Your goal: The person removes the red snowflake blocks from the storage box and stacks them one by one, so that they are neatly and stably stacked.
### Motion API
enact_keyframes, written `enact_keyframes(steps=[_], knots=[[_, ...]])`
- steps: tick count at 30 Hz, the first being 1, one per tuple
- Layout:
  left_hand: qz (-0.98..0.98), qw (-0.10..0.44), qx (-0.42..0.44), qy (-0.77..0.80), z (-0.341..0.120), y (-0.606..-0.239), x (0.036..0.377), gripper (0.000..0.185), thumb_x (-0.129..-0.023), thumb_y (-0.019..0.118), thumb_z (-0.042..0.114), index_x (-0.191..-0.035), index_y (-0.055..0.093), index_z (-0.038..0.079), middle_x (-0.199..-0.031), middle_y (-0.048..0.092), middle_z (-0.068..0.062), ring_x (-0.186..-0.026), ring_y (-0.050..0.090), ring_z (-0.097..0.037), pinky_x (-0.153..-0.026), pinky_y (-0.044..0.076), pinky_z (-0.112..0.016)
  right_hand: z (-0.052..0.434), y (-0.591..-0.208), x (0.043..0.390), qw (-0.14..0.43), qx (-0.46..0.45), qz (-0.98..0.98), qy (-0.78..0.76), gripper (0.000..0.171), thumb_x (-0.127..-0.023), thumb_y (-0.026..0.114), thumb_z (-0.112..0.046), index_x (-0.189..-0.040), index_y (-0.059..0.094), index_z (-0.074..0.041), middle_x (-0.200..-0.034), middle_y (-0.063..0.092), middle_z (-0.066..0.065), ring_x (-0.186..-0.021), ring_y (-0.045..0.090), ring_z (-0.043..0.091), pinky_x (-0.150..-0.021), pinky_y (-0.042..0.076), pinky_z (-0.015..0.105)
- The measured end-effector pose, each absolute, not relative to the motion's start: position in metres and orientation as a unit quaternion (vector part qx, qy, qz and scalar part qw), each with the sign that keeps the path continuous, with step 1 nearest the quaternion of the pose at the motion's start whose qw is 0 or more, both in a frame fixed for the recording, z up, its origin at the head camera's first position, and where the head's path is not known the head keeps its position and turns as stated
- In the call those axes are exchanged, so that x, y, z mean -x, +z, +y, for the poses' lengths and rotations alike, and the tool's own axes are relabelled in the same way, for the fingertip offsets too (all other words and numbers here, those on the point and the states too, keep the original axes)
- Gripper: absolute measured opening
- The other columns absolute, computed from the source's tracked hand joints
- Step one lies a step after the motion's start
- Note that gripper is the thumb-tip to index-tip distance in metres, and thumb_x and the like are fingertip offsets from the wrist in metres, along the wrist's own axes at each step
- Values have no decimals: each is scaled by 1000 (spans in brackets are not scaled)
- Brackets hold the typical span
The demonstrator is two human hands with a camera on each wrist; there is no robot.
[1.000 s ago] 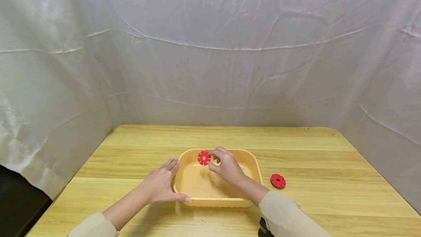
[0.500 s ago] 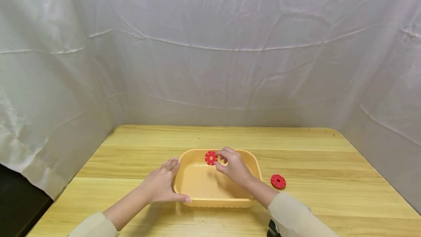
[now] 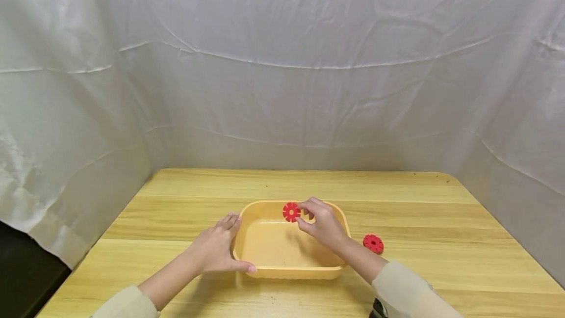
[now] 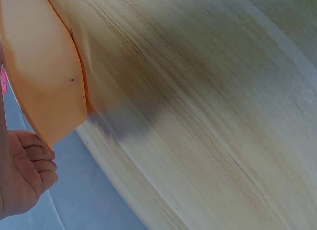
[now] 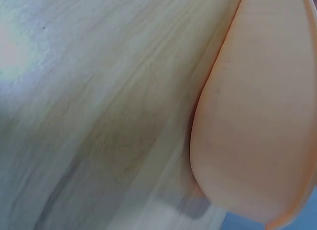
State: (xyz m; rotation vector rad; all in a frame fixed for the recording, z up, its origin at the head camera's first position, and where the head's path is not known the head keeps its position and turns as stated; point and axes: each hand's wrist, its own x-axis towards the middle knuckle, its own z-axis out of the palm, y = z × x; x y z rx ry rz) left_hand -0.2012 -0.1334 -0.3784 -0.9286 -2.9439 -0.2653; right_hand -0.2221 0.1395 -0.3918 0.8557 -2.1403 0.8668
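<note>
A shallow yellow plastic tray (image 3: pixel 282 273) stands on the table. My left hand (image 3: pixel 215 248) holds its left end, fingertips at the left rim and thumb at the front corner; the left wrist view shows those fingers (image 4: pixel 43 165) bent at the rim. Over the tray's back right part, my right hand (image 3: pixel 321 222) pinches the edge of a red notched interlocking disc (image 3: pixel 288 214) between thumb and forefinger. The disc is held up with its face and centre hole showing. In the right wrist view only the tray's outer wall (image 5: pixel 257 106) and the tabletop appear; the hand is hidden.
More red notched discs (image 3: pixel 373 244), apparently a small stack, lie right of the tray on the wooden table (image 3: pixel 441 239). Pale cloth (image 3: pixel 309 102) hangs behind and at both sides. Something black (image 3: pixel 378 309) shows under the right sleeve.
My right hand has moved to the right over the tray, carrying the red disc with it. My left hand and the tray have stayed in place.
</note>
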Motion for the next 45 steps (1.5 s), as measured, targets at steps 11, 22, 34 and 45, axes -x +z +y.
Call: enact_keyframes(steps=[11, 22, 34, 45], knots=[[-950, 30, 300, -82, -134, -380, 201, 116, -62, 59, 79, -134, 41, -11, -140, 40, -29, -130, 40, -42, -100, 43, -51, 151, -388, 215, 350, -333, -817, 314, 25, -64, 77, 5, -86, 67, 1, -68, 57, 4, -60, 50, 11, -53, 46, 16], [-951, 18, 300, -79, -135, -379, 201, 116, -63, 57, 79, -134, 39, -11, -141, 38, -28, -131, 38, -41, -102, 40, -50, 168, -388, 212, 371, -333, -813, 301, 27, -60, 76, 10, -84, 66, 1, -67, 56, 3, -60, 48, 9, -53, 44, 13], [-950, 25, 302, -78, -134, -380, 203, 115, -63, 58, 79, -134, 40, -11, -140, 38, -29, -131, 37, -42, -102, 41, -49, 188, -391, 205, 393, -313, -807, 310, 29, -57, 76, 14, -82, 66, 2, -69, 59, 4, -60, 50, 11, -54, 42, 10], [-951, 26, 299, -80, -135, -381, 201, 116, -62, 57, 79, -134, 41, -10, -141, 38, -27, -131, 37, -41, -103, 40, -49, 206, -389, 198, 406, -303, -809, 299, 29, -56, 75, 15, -81, 66, 4, -69, 60, 6, -58, 50, 13, -52, 43, 11]])
